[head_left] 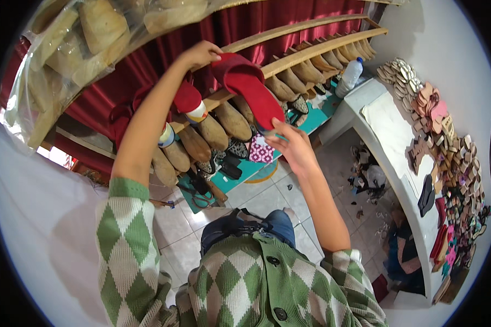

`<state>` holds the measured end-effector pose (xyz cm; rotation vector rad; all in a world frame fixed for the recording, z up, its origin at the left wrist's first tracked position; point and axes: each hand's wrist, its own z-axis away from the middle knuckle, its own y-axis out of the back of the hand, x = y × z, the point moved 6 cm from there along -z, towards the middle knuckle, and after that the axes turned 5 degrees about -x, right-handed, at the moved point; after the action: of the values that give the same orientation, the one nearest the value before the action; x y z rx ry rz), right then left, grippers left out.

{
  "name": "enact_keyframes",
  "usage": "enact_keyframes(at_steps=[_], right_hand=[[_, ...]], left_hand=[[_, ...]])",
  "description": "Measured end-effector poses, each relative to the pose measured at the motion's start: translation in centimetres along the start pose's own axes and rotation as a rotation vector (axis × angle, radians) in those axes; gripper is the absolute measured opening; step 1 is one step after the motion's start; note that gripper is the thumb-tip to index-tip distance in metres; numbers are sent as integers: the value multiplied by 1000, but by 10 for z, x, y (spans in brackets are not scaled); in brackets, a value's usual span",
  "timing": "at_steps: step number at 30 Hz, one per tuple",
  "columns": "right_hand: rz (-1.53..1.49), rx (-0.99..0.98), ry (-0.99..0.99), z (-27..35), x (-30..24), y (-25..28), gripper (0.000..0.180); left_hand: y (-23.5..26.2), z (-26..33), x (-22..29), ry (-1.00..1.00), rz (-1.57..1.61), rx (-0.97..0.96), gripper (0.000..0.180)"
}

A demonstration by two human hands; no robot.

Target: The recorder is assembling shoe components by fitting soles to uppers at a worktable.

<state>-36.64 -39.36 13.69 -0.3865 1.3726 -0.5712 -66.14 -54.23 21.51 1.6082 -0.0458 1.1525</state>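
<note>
A red slipper sandal point(251, 87) with a wide strap is stretched between my two hands, in front of the wooden rack. My left hand point(199, 56) pinches its strap end at the upper left. At the lower right, my right hand point(293, 146) grips the heel end with thumb and fingers; part of that grip is hidden behind the sole. Just below the slipper hang several wooden shoe lasts point(233, 124). Beside my left forearm is another red slipper point(187, 97), resting by a can with a white and yellow label point(197, 113).
Patterned shoes and a pink-and-white patterned piece point(262, 150) lie on a teal bench point(245, 173). A plastic bottle point(350, 76) stands on the white table point(365, 97) at right, with piled shoe parts point(458, 163) beyond it. Plastic-wrapped lasts point(101, 27) fill an upper-left shelf. Scraps point(368, 174) litter the floor.
</note>
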Motion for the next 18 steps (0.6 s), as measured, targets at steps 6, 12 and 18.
enact_keyframes(at_steps=[6,12,18], right_hand=[[64,-22,-5,-29,7,-38,37],[39,20,-38,-52,-1,-59,40],[138,34,19,-75,9,-71,45]], left_hand=[[39,8,-34,-5,-189,-37,23],[50,4,-54,87,-145,148,24],[56,6,-74,205,-207,78,30]])
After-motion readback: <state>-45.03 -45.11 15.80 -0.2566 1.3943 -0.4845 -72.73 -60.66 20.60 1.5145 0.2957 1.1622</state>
